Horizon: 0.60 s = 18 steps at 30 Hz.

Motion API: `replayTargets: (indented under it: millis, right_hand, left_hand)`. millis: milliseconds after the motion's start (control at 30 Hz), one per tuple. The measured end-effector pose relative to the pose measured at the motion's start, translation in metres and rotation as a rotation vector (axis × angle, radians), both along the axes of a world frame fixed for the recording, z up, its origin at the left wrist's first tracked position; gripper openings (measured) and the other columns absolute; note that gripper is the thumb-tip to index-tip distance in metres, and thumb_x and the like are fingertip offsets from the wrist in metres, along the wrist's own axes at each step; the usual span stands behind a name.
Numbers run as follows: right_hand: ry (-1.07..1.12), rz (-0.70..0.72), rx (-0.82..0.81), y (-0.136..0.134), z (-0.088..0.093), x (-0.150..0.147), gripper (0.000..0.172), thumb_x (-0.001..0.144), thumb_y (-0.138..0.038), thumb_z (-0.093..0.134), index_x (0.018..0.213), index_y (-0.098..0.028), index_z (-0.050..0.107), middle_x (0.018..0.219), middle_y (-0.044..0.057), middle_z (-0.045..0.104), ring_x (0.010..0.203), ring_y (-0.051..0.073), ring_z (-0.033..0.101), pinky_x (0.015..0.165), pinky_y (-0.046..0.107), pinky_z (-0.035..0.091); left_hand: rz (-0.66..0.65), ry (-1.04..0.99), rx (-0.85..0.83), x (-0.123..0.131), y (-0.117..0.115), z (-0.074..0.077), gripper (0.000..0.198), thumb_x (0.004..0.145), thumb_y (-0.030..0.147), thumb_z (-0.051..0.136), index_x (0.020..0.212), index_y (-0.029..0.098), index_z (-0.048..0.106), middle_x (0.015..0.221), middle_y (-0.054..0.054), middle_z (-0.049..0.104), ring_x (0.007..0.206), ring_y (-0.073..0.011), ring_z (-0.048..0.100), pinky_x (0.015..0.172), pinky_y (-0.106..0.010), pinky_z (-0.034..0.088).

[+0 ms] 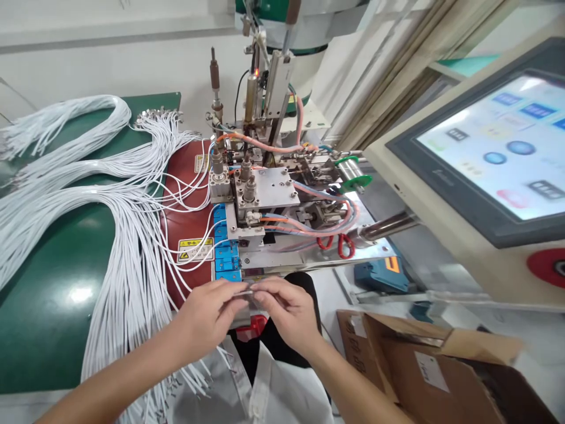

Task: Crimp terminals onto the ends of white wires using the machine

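Just in front of the machine's front edge, my left hand (200,315) and my right hand (289,311) meet fingertip to fingertip. Both are closed in a pinch on a thin white wire (245,292), of which only a short piece shows between them. Its very end is hidden by the fingers. Beyond my hands runs a row of blue clamp blocks (226,252), with several white wires lying into them from the left. A large bundle of white wires (128,253) spreads over the green table and hangs down beside my left forearm.
A wire-processing machine (269,188) with hoses and a solder spool (351,171) stands ahead. At the right a touchscreen panel (498,147) juts in, with a red button (547,268). An open cardboard box (424,365) sits low right. The green table (57,318) is at left.
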State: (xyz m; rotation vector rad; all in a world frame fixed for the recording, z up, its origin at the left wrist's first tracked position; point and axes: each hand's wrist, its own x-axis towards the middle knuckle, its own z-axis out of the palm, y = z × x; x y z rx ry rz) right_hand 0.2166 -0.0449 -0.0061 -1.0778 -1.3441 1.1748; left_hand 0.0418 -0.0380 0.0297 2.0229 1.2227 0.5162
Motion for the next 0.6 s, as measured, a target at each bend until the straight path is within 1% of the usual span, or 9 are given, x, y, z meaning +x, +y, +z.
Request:
replayTargets:
  millis: [67, 133, 200, 233, 300, 367, 400, 467, 600]
  right_hand:
    - [0.101, 0.003, -0.105, 0.003, 0.002, -0.007, 0.008, 0.074, -0.019, 0.062, 0.08, -0.021, 0.065, 0.07, 0.001, 0.064, 0.063, 0.012, 0.058, 0.061, 0.025, 0.047]
    - [0.279, -0.018, -0.237, 0.005, 0.003, -0.013, 0.015, 0.072, -0.022, 0.064, 0.087, -0.022, 0.061, 0.065, -0.002, 0.061, 0.058, 0.01, 0.057, 0.057, 0.022, 0.047]
    - [0.446, -0.029, -0.343, 0.008, 0.002, -0.02, 0.021, 0.068, -0.025, 0.067, 0.087, -0.021, 0.057, 0.06, -0.005, 0.057, 0.054, 0.008, 0.055, 0.055, 0.021, 0.046]
    - [0.494, -0.019, -0.385, 0.009, 0.002, -0.022, 0.022, 0.067, -0.027, 0.069, 0.083, -0.021, 0.056, 0.059, -0.006, 0.056, 0.053, 0.008, 0.054, 0.054, 0.021, 0.046]
    - [0.512, 0.02, -0.452, 0.013, 0.0, -0.026, 0.023, 0.063, -0.029, 0.072, 0.074, -0.018, 0.055, 0.06, -0.006, 0.055, 0.053, 0.007, 0.052, 0.053, 0.02, 0.045]
    - [0.453, 0.059, -0.488, 0.016, -0.001, -0.026, 0.025, 0.06, -0.031, 0.074, 0.066, -0.017, 0.054, 0.06, -0.005, 0.055, 0.052, 0.007, 0.051, 0.052, 0.02, 0.043]
    - [0.414, 0.066, -0.487, 0.017, -0.001, -0.025, 0.025, 0.059, -0.032, 0.074, 0.064, -0.016, 0.054, 0.06, -0.004, 0.056, 0.052, 0.007, 0.051, 0.052, 0.02, 0.043]
    - [0.35, 0.052, -0.449, 0.018, 0.0, -0.023, 0.023, 0.061, -0.033, 0.072, 0.067, -0.017, 0.057, 0.063, -0.003, 0.058, 0.055, 0.009, 0.053, 0.055, 0.022, 0.045]
    - [0.238, 0.015, -0.25, 0.02, 0.004, -0.015, 0.015, 0.072, -0.031, 0.062, 0.081, -0.019, 0.064, 0.075, 0.001, 0.06, 0.068, 0.013, 0.056, 0.063, 0.026, 0.045]
  left_hand:
    - [0.085, -0.1, -0.113, 0.009, 0.0, -0.003, 0.026, 0.085, 0.024, 0.044, 0.106, 0.02, 0.059, 0.093, -0.005, 0.066, 0.081, -0.015, 0.06, 0.074, -0.027, 0.048]
    - [0.198, -0.21, -0.232, 0.013, 0.0, -0.006, 0.028, 0.085, 0.025, 0.044, 0.108, 0.018, 0.059, 0.085, -0.004, 0.066, 0.072, -0.0133, 0.06, 0.067, -0.025, 0.049]
    - [0.29, -0.321, -0.345, 0.014, 0.001, -0.01, 0.03, 0.083, 0.027, 0.048, 0.108, 0.016, 0.059, 0.079, -0.003, 0.065, 0.064, -0.0116, 0.058, 0.063, -0.025, 0.05]
    - [0.313, -0.368, -0.393, 0.013, 0.001, -0.011, 0.03, 0.081, 0.028, 0.05, 0.107, 0.015, 0.06, 0.077, -0.003, 0.065, 0.061, -0.0109, 0.057, 0.062, -0.025, 0.049]
    - [0.331, -0.431, -0.464, 0.011, 0.003, -0.011, 0.029, 0.079, 0.028, 0.053, 0.102, 0.014, 0.064, 0.075, -0.003, 0.065, 0.059, -0.0102, 0.055, 0.062, -0.025, 0.049]
    - [0.332, -0.467, -0.512, 0.008, 0.005, -0.009, 0.028, 0.077, 0.028, 0.056, 0.098, 0.014, 0.066, 0.071, -0.003, 0.065, 0.057, -0.0097, 0.053, 0.062, -0.025, 0.049]
    - [0.332, -0.482, -0.531, 0.006, 0.006, -0.008, 0.027, 0.076, 0.028, 0.057, 0.097, 0.014, 0.067, 0.07, -0.002, 0.064, 0.057, -0.0098, 0.053, 0.062, -0.025, 0.049]
    - [0.344, -0.508, -0.558, 0.005, 0.009, -0.006, 0.025, 0.074, 0.028, 0.059, 0.092, 0.014, 0.068, 0.07, -0.003, 0.065, 0.059, -0.0104, 0.054, 0.063, -0.025, 0.048]
    - [0.361, -0.48, -0.578, 0.005, 0.012, -0.004, 0.017, 0.074, 0.027, 0.059, 0.08, 0.014, 0.068, 0.069, -0.001, 0.065, 0.063, -0.011, 0.055, 0.064, -0.023, 0.047]
